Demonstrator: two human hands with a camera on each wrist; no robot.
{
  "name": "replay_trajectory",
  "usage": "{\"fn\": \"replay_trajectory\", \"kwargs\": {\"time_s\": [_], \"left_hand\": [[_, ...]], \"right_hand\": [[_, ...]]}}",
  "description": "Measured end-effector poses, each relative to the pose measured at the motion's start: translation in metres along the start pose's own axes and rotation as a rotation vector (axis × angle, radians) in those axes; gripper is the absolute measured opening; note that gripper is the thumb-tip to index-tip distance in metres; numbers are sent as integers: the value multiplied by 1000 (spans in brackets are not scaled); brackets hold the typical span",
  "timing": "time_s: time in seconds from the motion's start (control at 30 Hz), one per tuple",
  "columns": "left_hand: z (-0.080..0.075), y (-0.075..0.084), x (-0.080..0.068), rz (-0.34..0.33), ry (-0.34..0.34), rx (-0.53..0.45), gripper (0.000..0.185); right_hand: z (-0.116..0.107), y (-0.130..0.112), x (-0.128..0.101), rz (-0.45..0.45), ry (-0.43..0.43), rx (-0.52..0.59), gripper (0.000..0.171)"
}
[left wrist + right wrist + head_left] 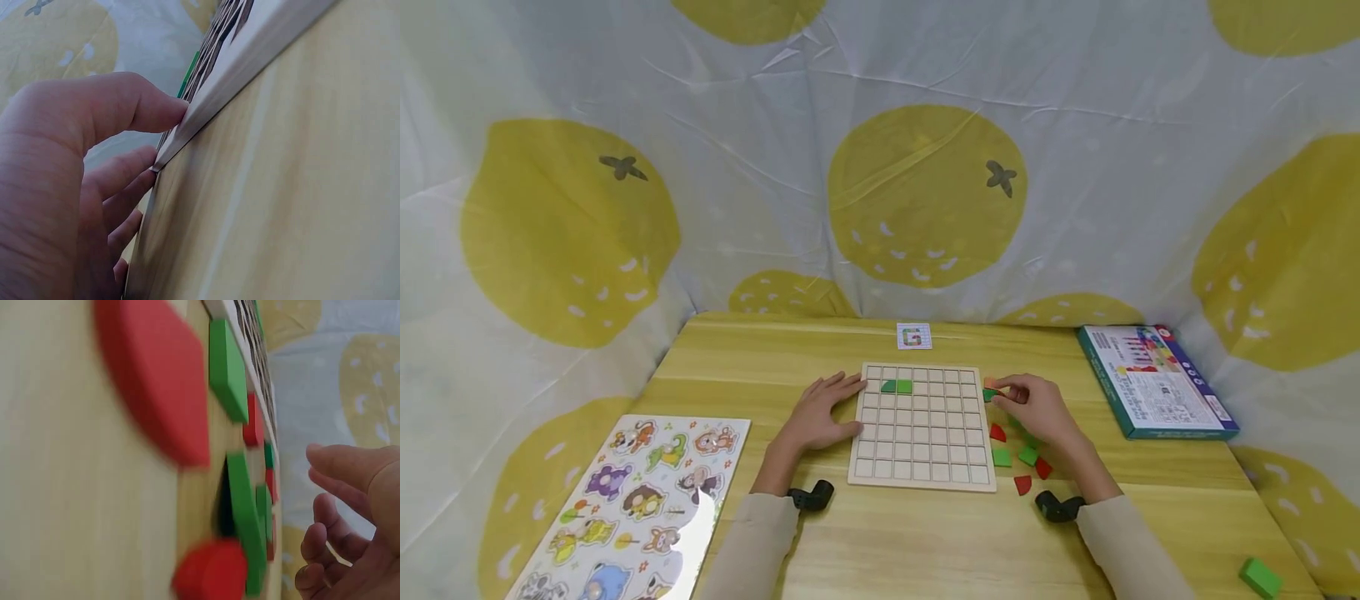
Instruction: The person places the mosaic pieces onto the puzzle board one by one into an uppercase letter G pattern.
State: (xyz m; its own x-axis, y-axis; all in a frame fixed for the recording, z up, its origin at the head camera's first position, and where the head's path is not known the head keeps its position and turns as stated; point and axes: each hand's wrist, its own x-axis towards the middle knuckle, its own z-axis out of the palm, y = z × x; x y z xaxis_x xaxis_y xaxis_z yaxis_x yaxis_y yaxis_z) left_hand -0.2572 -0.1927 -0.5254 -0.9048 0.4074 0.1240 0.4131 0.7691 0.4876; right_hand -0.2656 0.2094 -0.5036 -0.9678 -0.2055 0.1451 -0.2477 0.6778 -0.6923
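Table [925,542] | left hand [820,412] fingers flat on grid board [921,467] | right hand [1037,406] pinches green piece [990,394]

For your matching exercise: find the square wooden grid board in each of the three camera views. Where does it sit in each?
Head: the square wooden grid board lies mid-table, between both hands.
Left wrist: its pale edge runs diagonally from top right, the left hand touching it.
Right wrist: only a thin strip shows at the top.
Shared landmark: the light wooden table.
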Motion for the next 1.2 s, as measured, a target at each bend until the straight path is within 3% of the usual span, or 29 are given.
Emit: {"fn": "replay_trajectory", "kwargs": {"time_s": [0.37, 0.57, 0.93, 1.2], "left_hand": [[-1, 1, -1, -25, -22, 12, 73], [-3, 0, -1, -31, -6, 12, 72], [-3, 2, -2, -25, -5, 2, 72], [-2, 2, -1, -1, 0, -4, 72]], "right_hand": [[-36, 38, -40, 41, 50, -107, 30], [-49, 43, -49, 79, 62, -146, 34], [-57, 50, -59, 136, 12, -134, 39], [-58, 57, -62, 138, 5, -132, 31]]}}
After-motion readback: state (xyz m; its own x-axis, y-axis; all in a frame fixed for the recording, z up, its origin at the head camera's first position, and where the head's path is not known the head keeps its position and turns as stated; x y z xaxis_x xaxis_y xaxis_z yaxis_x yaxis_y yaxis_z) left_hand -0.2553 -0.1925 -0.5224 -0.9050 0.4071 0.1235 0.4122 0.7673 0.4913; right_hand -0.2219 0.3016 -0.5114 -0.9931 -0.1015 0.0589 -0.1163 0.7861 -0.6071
